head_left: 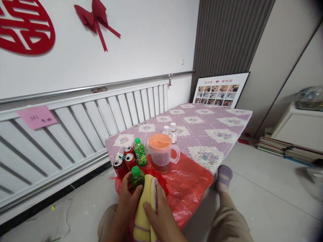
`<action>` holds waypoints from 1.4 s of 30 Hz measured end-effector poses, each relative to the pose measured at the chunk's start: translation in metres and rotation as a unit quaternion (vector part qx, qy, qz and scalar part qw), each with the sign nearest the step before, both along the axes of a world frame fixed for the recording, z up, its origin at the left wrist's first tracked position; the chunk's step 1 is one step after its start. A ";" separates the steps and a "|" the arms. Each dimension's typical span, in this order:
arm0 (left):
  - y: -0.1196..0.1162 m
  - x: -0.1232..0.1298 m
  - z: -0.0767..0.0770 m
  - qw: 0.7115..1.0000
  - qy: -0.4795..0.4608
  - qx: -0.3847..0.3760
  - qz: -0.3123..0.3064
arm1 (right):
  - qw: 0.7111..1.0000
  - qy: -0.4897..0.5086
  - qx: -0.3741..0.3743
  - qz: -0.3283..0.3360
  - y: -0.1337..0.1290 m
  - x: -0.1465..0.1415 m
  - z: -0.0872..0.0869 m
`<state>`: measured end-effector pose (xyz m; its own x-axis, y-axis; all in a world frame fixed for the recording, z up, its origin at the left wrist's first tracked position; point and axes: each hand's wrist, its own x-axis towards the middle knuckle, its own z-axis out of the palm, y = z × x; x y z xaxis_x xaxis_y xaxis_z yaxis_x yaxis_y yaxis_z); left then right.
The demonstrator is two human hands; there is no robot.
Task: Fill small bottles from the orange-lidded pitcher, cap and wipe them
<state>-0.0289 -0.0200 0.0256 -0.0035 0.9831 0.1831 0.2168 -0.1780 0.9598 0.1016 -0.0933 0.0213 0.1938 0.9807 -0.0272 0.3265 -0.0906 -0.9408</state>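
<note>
My left hand [128,195] is wrapped round a green bottle [137,180] with a green cap, near the front edge of the table. In my right hand [160,210] is a folded yellow cloth [144,208] with a purple border, which lies against the bottle's right side. The lower part of the bottle is hidden by my fingers and the cloth. Just beyond stand a second green bottle [140,153], several drink cans [129,161] and a clear plastic pitcher [160,156] with an orange lid and some brownish liquid inside.
A red plastic sheet [186,190] covers the table's near end, over a purple floral tablecloth [199,131]. Two small white-capped bottles [173,134] stand behind the pitcher. A white radiator [83,134] runs along the left wall. A photo board [220,90] leans at the far end.
</note>
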 end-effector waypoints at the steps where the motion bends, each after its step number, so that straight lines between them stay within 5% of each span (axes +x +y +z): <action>1: 0.000 0.000 0.000 1.000 -0.004 -0.002 -0.007 | 1.000 0.002 -0.001 0.000 0.000 0.000 0.000; 10: 0.001 0.004 0.002 1.000 0.002 -0.004 0.010 | 0.998 0.012 -0.053 0.036 0.010 0.012 -0.017; 22: 0.003 0.009 0.000 0.996 0.065 0.019 0.060 | 0.998 -0.017 -0.047 0.034 -0.003 0.003 0.004; 30: 0.006 0.011 0.001 0.994 0.068 0.006 0.084 | 0.996 -0.026 -0.049 0.064 -0.009 -0.004 -0.004; 42: 0.008 -0.002 0.015 0.996 0.087 0.008 -0.009 | 0.997 0.043 -0.052 0.046 0.001 0.004 -0.031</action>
<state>-0.0311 -0.0115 0.0406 0.0475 0.9798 0.1941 0.3755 -0.1976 0.9055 0.1055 -0.0927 -0.0098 0.0955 0.9851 -0.1431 0.2571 -0.1633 -0.9525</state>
